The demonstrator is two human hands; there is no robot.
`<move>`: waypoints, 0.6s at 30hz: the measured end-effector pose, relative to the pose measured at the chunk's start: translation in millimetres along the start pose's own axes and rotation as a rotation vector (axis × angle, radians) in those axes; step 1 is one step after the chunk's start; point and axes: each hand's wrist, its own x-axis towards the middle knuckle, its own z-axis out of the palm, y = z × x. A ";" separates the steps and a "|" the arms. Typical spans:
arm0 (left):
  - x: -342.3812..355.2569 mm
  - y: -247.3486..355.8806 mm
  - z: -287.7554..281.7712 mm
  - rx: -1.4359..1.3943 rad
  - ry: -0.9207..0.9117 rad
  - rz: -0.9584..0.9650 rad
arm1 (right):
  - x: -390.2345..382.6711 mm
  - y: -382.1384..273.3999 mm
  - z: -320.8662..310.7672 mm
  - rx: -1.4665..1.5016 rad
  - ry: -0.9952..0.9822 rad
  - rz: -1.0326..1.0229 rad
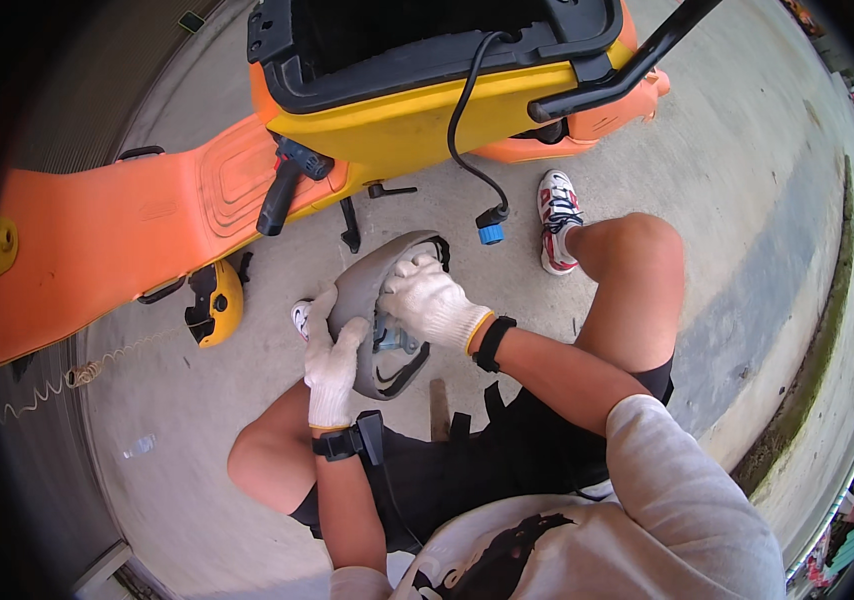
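A grey scooter seat is held on its edge between my knees, its hollow underside facing right. My gloved left hand is wrapped round its left side, with the thumb toward the underside. Inside the hollow, my gloved right hand has its fingers curled against the underside. What its fingertips hold, if anything, is hidden. Below that hand a metal bracket shows in the seat's underside. Both hands wear white knit gloves.
The orange and yellow scooter stands ahead, its seat opening uncovered. A cordless drill rests on its footboard. A black cable with a blue-ended plug hangs down. A yellow helmet, plastic bottle and wooden stick are nearby.
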 end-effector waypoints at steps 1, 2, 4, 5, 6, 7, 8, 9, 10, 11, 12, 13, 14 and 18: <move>-0.2 1.2 0.4 0.002 0.005 -0.058 | 1.9 -1.1 -1.7 -0.016 -0.028 0.024; -0.5 2.4 -0.3 0.005 -0.002 -0.059 | 5.6 -0.8 -1.3 -0.043 -0.094 0.062; -1.5 4.6 -0.6 0.040 0.002 -0.004 | 4.0 3.3 5.9 -0.023 -0.092 0.103; -1.7 6.2 0.2 0.042 -0.007 -0.004 | 4.3 3.9 5.8 -0.006 -0.090 0.140; -2.0 8.3 0.9 0.053 -0.001 -0.035 | 5.8 3.9 6.1 0.008 -0.168 0.159; -2.0 9.2 2.1 0.065 0.006 -0.066 | 6.7 3.0 6.6 0.009 -0.167 0.168; -1.5 5.4 1.2 0.067 0.005 -0.066 | 8.2 0.9 8.0 0.022 -0.169 0.170; 0.5 -0.6 -0.4 0.002 0.005 -0.026 | 9.2 -0.3 9.1 0.035 -0.172 0.171; 1.2 -5.3 -1.4 -0.063 0.004 0.013 | 9.5 0.0 9.5 0.038 -0.142 0.166; 0.7 -5.4 -1.1 -0.060 -0.002 0.013 | 8.0 1.1 9.7 0.040 -0.141 0.173; 0.2 -5.4 -1.0 -0.050 -0.005 0.006 | 6.3 2.3 9.9 0.052 -0.141 0.160; -0.4 -5.4 -0.8 -0.040 -0.007 -0.002 | 4.8 3.4 10.1 0.063 -0.140 0.146; -1.7 -5.5 -1.6 -0.037 -0.010 -0.003 | 4.5 3.3 8.5 0.067 -0.139 0.149; -4.0 6.8 3.8 0.008 -0.011 -0.031 | 3.4 0.7 11.7 0.049 -0.144 0.208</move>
